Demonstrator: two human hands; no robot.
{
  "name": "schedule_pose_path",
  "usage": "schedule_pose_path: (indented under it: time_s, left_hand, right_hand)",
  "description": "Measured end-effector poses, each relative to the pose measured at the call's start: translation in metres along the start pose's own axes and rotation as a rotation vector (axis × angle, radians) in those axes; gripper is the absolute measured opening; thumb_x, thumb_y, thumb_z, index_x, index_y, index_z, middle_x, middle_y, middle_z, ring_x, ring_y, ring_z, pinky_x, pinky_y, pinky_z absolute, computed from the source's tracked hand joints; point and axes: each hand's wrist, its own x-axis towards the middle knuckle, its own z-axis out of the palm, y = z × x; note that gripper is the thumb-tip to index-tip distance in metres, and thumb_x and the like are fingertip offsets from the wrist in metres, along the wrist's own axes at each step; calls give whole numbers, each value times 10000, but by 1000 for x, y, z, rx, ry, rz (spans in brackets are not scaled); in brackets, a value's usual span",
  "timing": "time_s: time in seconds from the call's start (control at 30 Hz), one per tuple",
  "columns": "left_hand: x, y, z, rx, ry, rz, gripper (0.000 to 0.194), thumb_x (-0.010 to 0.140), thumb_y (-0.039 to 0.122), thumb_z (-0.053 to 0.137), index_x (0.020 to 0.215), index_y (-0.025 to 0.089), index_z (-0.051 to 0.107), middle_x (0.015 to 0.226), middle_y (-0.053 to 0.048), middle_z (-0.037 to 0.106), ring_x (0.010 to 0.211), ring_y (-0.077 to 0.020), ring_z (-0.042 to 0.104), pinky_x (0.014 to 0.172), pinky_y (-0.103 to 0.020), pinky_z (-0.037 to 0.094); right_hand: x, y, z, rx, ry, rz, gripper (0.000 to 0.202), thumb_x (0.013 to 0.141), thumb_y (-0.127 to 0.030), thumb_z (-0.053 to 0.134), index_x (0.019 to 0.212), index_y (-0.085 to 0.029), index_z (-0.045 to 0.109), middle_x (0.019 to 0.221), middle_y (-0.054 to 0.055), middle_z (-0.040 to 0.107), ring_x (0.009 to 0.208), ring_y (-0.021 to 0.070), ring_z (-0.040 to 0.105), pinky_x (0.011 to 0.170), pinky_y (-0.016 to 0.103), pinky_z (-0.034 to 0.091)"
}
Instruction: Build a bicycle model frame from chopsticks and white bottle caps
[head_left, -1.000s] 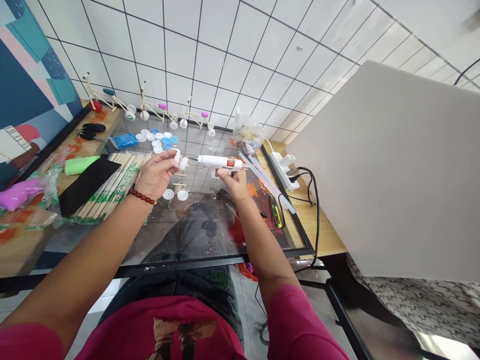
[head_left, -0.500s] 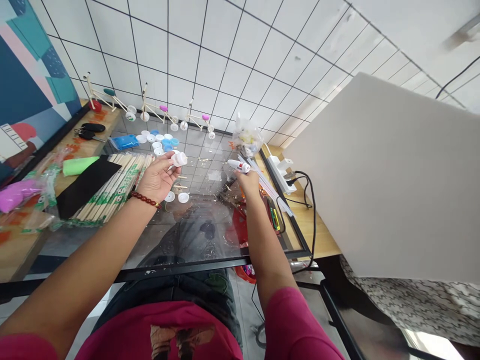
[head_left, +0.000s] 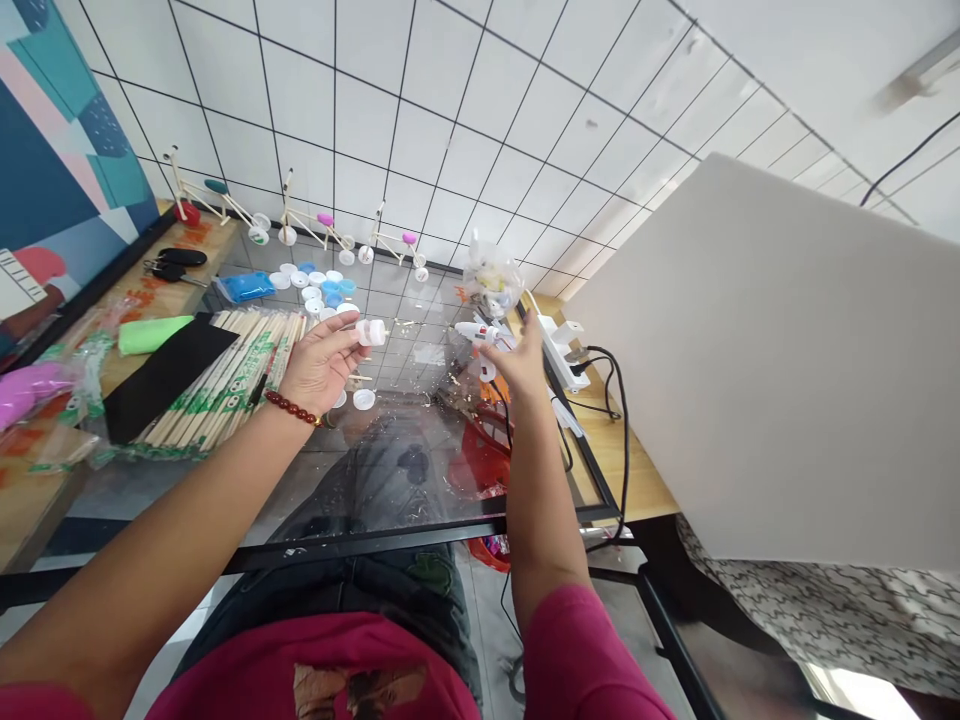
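Observation:
My left hand (head_left: 319, 365), with a beaded bracelet on its wrist, pinches a pair of white bottle caps (head_left: 371, 333) put together, a short bit of stick showing at their right side. Over on the right, my right hand (head_left: 521, 360) is open, thumb and fingers spread. Just left of it a white hot glue gun (head_left: 474, 330) lies on the glass table top, nozzle pointing left; the thumb is close to its body, and I cannot tell whether they touch. Loose white and blue caps (head_left: 313, 293) lie beyond my left hand.
Small stick-built tricycles (head_left: 311, 225) stand along the tiled wall. Packed wooden chopsticks (head_left: 225, 390) and a black sheet (head_left: 169, 375) lie at left. At right are a plastic bag (head_left: 491, 280), a power strip (head_left: 559, 345) with cables, and a large white panel (head_left: 787, 370).
My right hand has let go of the glue gun and spread its fingers, moving slightly right. My left hand has turned the caps sideways and shifted them a little right.

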Motion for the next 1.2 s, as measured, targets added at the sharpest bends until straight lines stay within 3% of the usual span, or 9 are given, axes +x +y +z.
schedule_pose_path:
  time_s: [0.1,0.2,0.27,0.33,0.4,0.47,0.83,1.0,1.2]
  left_hand:
    - [0,-2,1,41,-15,15,303,664,174,912,935,220,785,977,-50,807,1094,-274,722,895,-391,592]
    - [-2,-3,3,40,-5,14,280,662,151,907,913,207,797,944,-57,800,1033,-250,736,845,-355,601]
    - [-3,-3,5,27,-4,2,258,667,120,889,899,195,805,914,-55,791,961,-218,736,812,-325,600]
    - [-5,-3,7,24,-12,-9,238,669,97,873,881,184,809,884,-50,781,896,-193,729,782,-300,598]
    - [-7,-4,10,33,-26,-11,217,666,88,868,856,175,810,861,-46,774,860,-182,724,762,-286,597]
    - [-9,-6,12,53,-45,-11,189,661,88,874,818,169,807,842,-47,771,841,-180,720,751,-280,597]
    - [-16,-12,14,109,-122,-59,224,619,142,940,817,156,838,863,-61,800,873,-191,734,831,-316,602]
    - [-13,-13,11,114,-186,-53,328,571,264,983,856,158,860,891,-85,813,872,-207,739,823,-327,612]
    - [-14,-11,8,255,-215,27,418,540,250,1018,920,203,850,967,-85,827,1022,-267,765,958,-409,614]
  right_hand:
    - [-2,-21,-10,-102,289,-80,868,858,-555,745,1587,-232,401,1541,210,493,1455,430,475,1191,710,364]
    - [-8,-46,-8,-84,341,-172,733,914,-516,675,1554,-243,443,1445,202,552,1379,422,527,1139,712,412]
    - [-16,-61,1,47,232,-255,617,947,-465,637,1506,-243,498,1280,168,651,1199,352,634,1053,613,516]
    - [-26,-74,14,210,9,-333,568,953,-434,647,1479,-251,532,1157,123,714,1042,287,684,975,517,573]
    - [-36,-85,27,282,-202,-391,593,913,-427,724,1458,-256,569,1157,103,749,1023,267,699,988,480,574]
    - [-44,-92,37,279,-308,-415,603,883,-426,773,1436,-254,604,1171,97,769,1019,262,708,1009,474,560]
    - [-53,-99,44,302,-297,-389,333,922,-349,724,1237,-241,727,1021,66,801,931,230,721,954,424,562]
    - [-52,-99,45,287,-290,-346,328,916,-349,718,1220,-227,729,1018,67,803,908,216,716,951,401,557]
    - [-51,-101,42,238,-360,-333,334,921,-372,751,1223,-232,743,1023,78,805,945,236,721,996,430,530]
